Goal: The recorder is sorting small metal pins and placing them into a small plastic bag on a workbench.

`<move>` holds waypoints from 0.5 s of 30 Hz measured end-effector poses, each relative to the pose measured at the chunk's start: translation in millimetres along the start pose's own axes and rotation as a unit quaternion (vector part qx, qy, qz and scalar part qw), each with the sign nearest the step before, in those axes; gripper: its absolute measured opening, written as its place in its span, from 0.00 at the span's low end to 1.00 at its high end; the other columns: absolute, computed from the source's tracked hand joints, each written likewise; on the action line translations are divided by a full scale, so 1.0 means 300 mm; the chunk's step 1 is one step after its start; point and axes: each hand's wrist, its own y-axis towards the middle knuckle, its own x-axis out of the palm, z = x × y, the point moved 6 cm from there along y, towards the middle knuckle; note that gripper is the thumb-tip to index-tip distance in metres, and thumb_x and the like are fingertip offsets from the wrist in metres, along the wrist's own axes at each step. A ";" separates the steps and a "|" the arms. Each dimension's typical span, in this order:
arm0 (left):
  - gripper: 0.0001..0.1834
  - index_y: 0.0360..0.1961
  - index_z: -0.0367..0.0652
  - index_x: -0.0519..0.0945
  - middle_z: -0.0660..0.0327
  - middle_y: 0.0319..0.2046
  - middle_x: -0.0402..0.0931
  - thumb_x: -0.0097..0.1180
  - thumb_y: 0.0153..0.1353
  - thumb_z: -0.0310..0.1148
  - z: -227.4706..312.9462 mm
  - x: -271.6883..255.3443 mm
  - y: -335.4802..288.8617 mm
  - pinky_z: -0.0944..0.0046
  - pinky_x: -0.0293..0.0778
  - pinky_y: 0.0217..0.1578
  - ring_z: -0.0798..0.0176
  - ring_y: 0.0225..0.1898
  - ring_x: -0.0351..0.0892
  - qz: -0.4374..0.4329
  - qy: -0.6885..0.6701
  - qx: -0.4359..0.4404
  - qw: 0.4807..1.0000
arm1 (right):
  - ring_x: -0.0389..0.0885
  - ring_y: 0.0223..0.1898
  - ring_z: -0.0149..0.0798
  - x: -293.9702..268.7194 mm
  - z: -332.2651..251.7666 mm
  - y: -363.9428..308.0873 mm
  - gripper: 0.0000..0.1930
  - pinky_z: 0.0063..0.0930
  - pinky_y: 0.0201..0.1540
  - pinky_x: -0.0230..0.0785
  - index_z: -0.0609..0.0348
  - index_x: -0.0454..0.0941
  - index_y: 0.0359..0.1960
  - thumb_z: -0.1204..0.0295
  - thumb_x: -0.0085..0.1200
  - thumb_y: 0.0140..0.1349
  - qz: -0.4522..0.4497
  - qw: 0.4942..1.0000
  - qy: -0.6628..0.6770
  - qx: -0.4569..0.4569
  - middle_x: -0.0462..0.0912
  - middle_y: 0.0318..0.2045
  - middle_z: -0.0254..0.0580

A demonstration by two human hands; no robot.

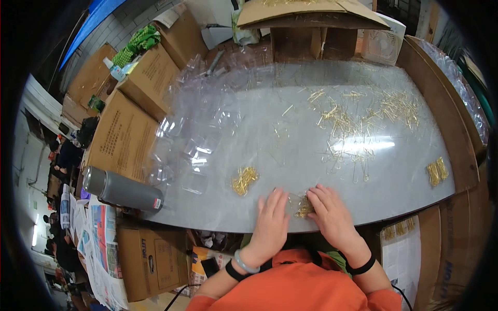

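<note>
At the near edge of the grey tabletop, a small bunch of gold wire hooks (304, 207) lies between my two hands. My left hand (272, 220) rests on its left, fingers stretched forward, its tips close to a few loose wires. On the bunch's right side lies my right hand (332, 215), fingers extended and touching its edge; part of the bunch is hidden by it. Neither hand is closed round anything. A gathered bundle of gold hooks (244, 180) sits just beyond my left hand. Many loose hooks (340, 122) are scattered farther off, toward the right.
Clear plastic boxes (199, 147) crowd the table's left side, near a grey flask (124, 191) lying tilted. Two tied gold bundles (437, 172) lie at the right edge. Cardboard walls (446, 103) border the right; a cardboard box (311, 14) stands at the back.
</note>
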 end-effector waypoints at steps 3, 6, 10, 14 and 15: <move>0.40 0.73 0.23 0.56 0.35 0.72 0.58 0.60 0.67 0.33 0.011 0.014 -0.067 0.31 0.48 0.73 0.34 0.75 0.56 -0.061 0.122 0.003 0.991 | 0.70 0.68 0.56 -0.009 -0.020 0.004 0.31 0.52 0.72 0.62 0.63 0.70 0.65 0.71 0.65 0.61 0.008 1.000 0.016 0.010 0.72 0.63 0.51; 0.45 0.74 0.21 0.52 0.34 0.74 0.56 0.61 0.67 0.37 0.001 0.045 -0.080 0.27 0.44 0.72 0.35 0.77 0.54 -0.092 0.098 0.040 0.990 | 0.71 0.67 0.56 -0.017 -0.036 0.011 0.31 0.51 0.72 0.62 0.62 0.70 0.65 0.71 0.66 0.59 0.000 1.000 0.010 -0.009 0.74 0.60 0.50; 0.44 0.73 0.21 0.54 0.34 0.73 0.57 0.61 0.67 0.38 0.039 0.080 -0.047 0.30 0.48 0.73 0.35 0.76 0.55 -0.112 0.089 0.095 0.985 | 0.71 0.66 0.57 -0.008 -0.026 -0.006 0.33 0.50 0.70 0.64 0.61 0.71 0.64 0.71 0.69 0.56 -0.011 0.999 0.036 -0.025 0.74 0.58 0.51; 0.42 0.73 0.21 0.54 0.32 0.72 0.57 0.60 0.68 0.35 0.054 0.089 -0.029 0.34 0.50 0.73 0.34 0.76 0.55 -0.104 0.042 0.123 0.986 | 0.73 0.64 0.58 -0.001 -0.012 -0.018 0.33 0.49 0.68 0.66 0.61 0.71 0.63 0.71 0.70 0.55 -0.028 0.995 0.092 0.008 0.74 0.57 0.52; 0.42 0.73 0.21 0.54 0.31 0.72 0.57 0.60 0.68 0.34 0.045 0.084 -0.027 0.35 0.51 0.74 0.33 0.76 0.55 -0.093 0.017 0.110 0.989 | 0.73 0.63 0.58 -0.004 -0.012 -0.016 0.33 0.49 0.68 0.67 0.61 0.71 0.63 0.71 0.70 0.54 -0.034 0.993 0.108 0.019 0.74 0.57 0.52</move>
